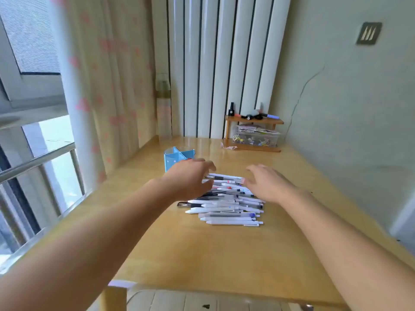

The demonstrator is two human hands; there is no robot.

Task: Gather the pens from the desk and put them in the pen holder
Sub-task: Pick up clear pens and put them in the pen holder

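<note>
A heap of several pens [226,206], mostly white and grey, lies side by side in the middle of the wooden desk [202,250]. A light blue pen holder [177,157] with compartments stands behind the heap, to the left. My left hand [190,178] hovers at the heap's far left end with fingers spread and loosely bent, holding nothing. My right hand [267,182] hovers at the far right end in the same way, its fingertips just over the pens. The left hand hides the holder's lower right part.
A small wooden shelf [253,120] with bottles and markers stands at the desk's back right, over a clear plastic box [256,138] of small items. A curtain [107,86] hangs at the left. A chair back [193,299] sits at the desk's near edge.
</note>
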